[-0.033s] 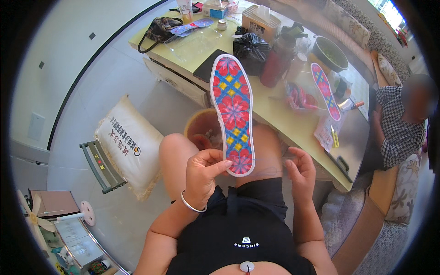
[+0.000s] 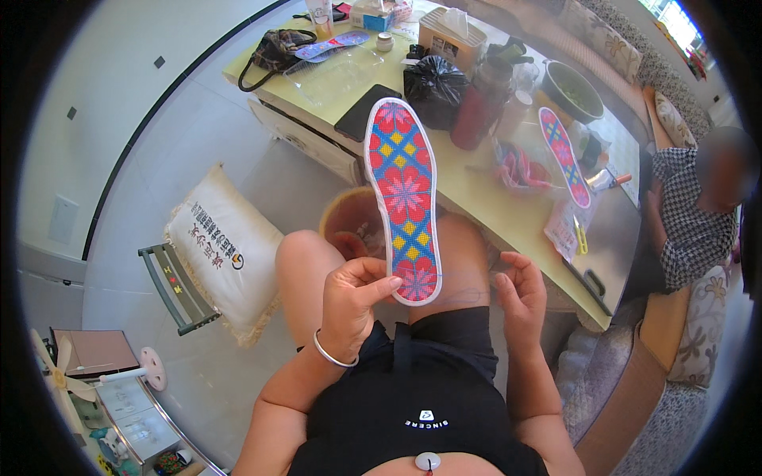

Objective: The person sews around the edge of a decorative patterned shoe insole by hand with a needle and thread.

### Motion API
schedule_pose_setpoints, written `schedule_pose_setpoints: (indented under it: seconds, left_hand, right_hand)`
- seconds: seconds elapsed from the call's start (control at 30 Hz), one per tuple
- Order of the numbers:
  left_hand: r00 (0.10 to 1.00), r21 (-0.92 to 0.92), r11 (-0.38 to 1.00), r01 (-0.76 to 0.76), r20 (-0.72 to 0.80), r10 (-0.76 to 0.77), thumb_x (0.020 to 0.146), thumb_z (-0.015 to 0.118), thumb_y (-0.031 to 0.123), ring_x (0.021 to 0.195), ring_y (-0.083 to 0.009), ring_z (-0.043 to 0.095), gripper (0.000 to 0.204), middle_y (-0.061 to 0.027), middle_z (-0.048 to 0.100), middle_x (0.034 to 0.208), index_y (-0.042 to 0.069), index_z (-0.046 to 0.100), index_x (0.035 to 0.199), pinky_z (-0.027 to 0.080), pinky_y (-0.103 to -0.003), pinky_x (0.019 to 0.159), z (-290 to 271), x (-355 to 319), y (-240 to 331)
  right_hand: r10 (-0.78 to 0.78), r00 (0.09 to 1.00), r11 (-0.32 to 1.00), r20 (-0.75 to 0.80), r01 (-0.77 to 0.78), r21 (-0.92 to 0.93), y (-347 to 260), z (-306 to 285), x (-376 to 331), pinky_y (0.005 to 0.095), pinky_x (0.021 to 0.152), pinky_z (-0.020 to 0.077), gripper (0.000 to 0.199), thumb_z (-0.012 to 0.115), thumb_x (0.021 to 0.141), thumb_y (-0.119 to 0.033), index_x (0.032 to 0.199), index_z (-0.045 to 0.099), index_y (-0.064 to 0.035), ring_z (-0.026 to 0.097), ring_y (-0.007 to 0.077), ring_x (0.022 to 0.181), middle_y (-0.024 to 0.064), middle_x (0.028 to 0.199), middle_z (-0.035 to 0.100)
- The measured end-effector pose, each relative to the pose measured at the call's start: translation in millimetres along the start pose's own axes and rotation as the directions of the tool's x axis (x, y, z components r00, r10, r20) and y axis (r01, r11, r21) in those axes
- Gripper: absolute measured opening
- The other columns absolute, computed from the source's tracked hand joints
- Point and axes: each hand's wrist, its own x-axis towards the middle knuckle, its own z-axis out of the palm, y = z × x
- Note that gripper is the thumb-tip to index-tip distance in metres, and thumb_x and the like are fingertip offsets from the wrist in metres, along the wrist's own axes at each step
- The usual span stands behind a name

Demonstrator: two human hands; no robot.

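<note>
An embroidered insole point(image 2: 406, 194), with red and pink flowers, blue lattice, yellow diamonds and a white rim, stands upright over my lap. My left hand point(image 2: 359, 297) grips its lower end, thumb on the patterned face and fingers behind. My right hand point(image 2: 521, 297) is to the right of the insole, apart from it, its fingers curled toward the thumb. A thin blue thread point(image 2: 464, 300) loops from the insole's lower end toward that hand and seems held there; any needle is too small to make out. A matching insole point(image 2: 564, 159) lies on the table.
The yellow-green table point(image 2: 476, 194) carries a black plastic bag point(image 2: 435, 82), a red bottle point(image 2: 481, 107), a metal bowl point(image 2: 573, 91) and a yellow cutter point(image 2: 581, 238). Beneath its edge stands a bin point(image 2: 349, 218). A cushioned stool point(image 2: 222, 250) is at left; another person point(image 2: 689, 214) sits at right.
The upper tip of the held insole has dipped very slightly. Both hands stay in nearly the same place.
</note>
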Motion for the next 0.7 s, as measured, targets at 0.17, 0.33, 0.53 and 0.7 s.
schedule_pose_setpoints:
  seconds: [0.17,0.33,0.53,0.7]
  left_hand:
    - [0.995,-0.080,0.992,0.095,-0.010,-0.096,0.078,0.070,-0.002,0.072,-0.0118,0.063,0.012,-0.0096,0.069,0.084,-0.003,0.067,0.089,0.049,-0.024,0.068,6,0,-4]
    - [0.993,-0.031,0.994,0.109,-0.034,-0.110,0.077,0.071,-0.001,0.067,-0.0104,0.057,0.010,-0.0067,0.067,0.079,-0.001,0.067,0.086,0.045,-0.022,0.065,3,-1,-6]
    - [0.981,-0.073,0.980,0.186,-0.038,-0.190,0.076,0.071,0.000,0.067,-0.0108,0.056,0.012,-0.0068,0.067,0.081,-0.001,0.066,0.086,0.045,-0.023,0.065,-3,2,-6]
    - [0.958,-0.228,0.936,0.269,-0.034,-0.284,0.076,0.072,0.000,0.064,-0.0094,0.054,0.010,-0.0061,0.067,0.080,0.000,0.067,0.085,0.043,-0.021,0.061,-3,7,-12]
  right_hand:
    - [-0.158,0.978,0.978,0.137,0.174,-0.111,-14,33,4,0.0176,0.060,0.0375,0.014,0.061,0.088,0.000,0.101,0.057,0.0009,0.045,0.0034,0.066,-0.0033,0.074,0.049]
    - [0.176,0.912,0.978,0.371,-0.206,0.042,-17,54,24,0.0168,0.059,0.0382,0.020,0.068,0.085,-0.005,0.100,0.059,0.0041,0.050,0.0022,0.066,-0.0026,0.075,0.056]
    - [0.357,0.803,0.826,0.478,-0.510,0.239,4,63,22,0.0179,0.060,0.0421,0.017,0.069,0.086,-0.008,0.097,0.061,0.0026,0.055,0.0026,0.068,0.0005,0.078,0.064]
    - [0.358,0.810,0.794,0.465,-0.526,0.304,16,64,17,0.0168,0.057,0.0418,0.011,0.066,0.088,-0.010,0.089,0.060,-0.0006,0.055,0.0020,0.067,0.0005,0.080,0.064]
